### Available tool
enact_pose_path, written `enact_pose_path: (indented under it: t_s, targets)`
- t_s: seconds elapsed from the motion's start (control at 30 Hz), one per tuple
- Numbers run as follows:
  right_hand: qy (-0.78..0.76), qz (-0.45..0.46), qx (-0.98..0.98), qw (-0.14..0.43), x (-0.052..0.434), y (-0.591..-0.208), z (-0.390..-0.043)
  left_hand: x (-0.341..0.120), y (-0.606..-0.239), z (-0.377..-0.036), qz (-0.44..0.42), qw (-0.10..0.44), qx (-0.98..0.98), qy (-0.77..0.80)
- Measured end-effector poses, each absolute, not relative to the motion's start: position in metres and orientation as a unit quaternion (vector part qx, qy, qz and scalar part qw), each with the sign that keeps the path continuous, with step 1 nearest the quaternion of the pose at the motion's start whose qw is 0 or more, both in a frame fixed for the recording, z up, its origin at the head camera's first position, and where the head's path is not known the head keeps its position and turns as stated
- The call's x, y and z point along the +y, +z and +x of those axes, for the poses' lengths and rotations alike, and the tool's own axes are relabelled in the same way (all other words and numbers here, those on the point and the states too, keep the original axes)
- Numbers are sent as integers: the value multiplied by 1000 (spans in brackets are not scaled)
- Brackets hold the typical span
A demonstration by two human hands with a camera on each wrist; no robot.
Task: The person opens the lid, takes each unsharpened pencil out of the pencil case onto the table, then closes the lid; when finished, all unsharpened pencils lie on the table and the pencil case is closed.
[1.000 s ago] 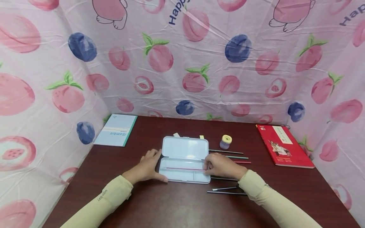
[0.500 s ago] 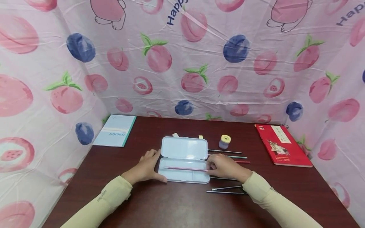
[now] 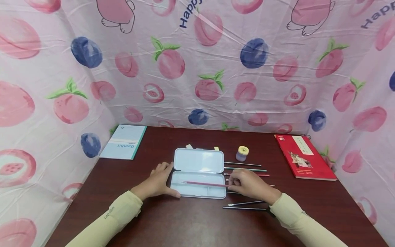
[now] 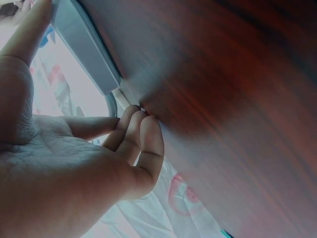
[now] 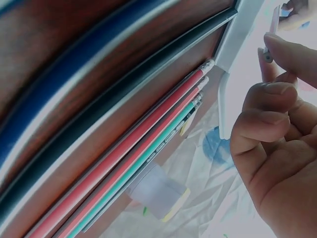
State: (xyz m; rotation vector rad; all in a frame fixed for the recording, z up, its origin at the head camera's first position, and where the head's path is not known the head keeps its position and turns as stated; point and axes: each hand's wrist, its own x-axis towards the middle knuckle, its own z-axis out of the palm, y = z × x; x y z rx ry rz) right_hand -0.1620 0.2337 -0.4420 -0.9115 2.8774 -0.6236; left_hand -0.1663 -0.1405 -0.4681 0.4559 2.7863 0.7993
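The right hand [image 3: 247, 183] pinches the end of a pink pencil [image 3: 205, 184] between thumb and fingertips; the pencil lies lengthwise over the tray of the open white pencil case [image 3: 199, 173], its held end past the case's right rim. The left hand [image 3: 158, 181] rests with relaxed fingers against the case's left edge, thumb along the front. To do this well, I judge, keep the pencil level and parallel to the long wall and keep the case braced. More pencils [image 3: 245, 168] lie just right of the case, near a small sharpener [image 3: 242, 153]. The blue notebook [image 3: 123, 141] reads "Gambit"; the red book [image 3: 303, 157] has illegible print; the backdrop shows "Happ"
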Motion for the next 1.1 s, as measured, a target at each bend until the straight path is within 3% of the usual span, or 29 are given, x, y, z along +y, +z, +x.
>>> enact_pose_path:
  t_s: [0.23, 0.47, 0.83, 1.1]
  targets:
    - [-211, -302, 930, 7, 247, -443, -155, -141, -469, -167, 154, 104, 945, 270]
    - [-228, -284, 931, 28, 262, -442, -149, -141, -470, -167, 157, 102, 946, 266]
    - [-255, -323, 912, 6, 287, -446, -135, -141, -471, -168, 160, 99, 946, 263]
    - [-275, -326, 904, 21, 304, -448, -125, -141, -471, -168, 161, 97, 947, 262]
